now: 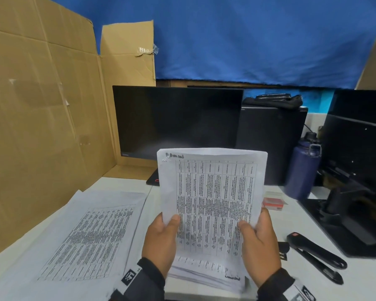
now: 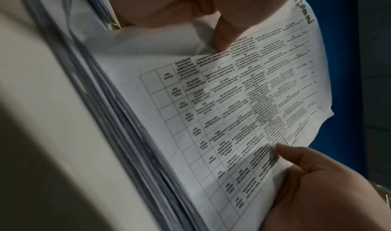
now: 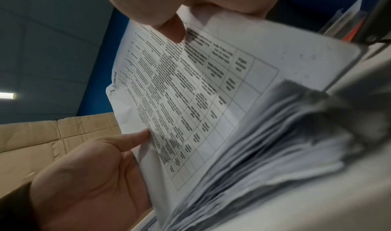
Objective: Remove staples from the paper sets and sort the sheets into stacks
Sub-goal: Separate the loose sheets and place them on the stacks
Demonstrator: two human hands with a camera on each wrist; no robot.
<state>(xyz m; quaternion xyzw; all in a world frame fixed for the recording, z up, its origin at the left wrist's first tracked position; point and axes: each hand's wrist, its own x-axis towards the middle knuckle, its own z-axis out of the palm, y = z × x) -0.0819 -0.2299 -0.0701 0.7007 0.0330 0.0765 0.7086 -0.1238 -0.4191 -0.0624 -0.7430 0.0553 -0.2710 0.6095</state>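
Note:
I hold a paper set (image 1: 211, 187) printed with a table upright over the desk. My left hand (image 1: 161, 237) grips its lower left edge, thumb on the front. My right hand (image 1: 258, 242) grips the lower right edge the same way. In the left wrist view my left thumb (image 2: 226, 33) presses the printed sheet (image 2: 243, 100). In the right wrist view my right thumb (image 3: 171, 30) lies on the sheet (image 3: 190, 84). Small marks show at the sheet's top left corner. A thick paper pile (image 1: 204, 272) lies under my hands. Another stack of sheets (image 1: 85, 235) lies to the left.
A black stapler (image 1: 317, 255) and a dark staple remover (image 1: 282, 249) lie right of my hands. A red staple box (image 1: 272, 203) and a blue bottle (image 1: 302, 168) stand behind. A dark monitor (image 1: 176, 118) faces me. Cardboard (image 1: 41, 105) walls the left side.

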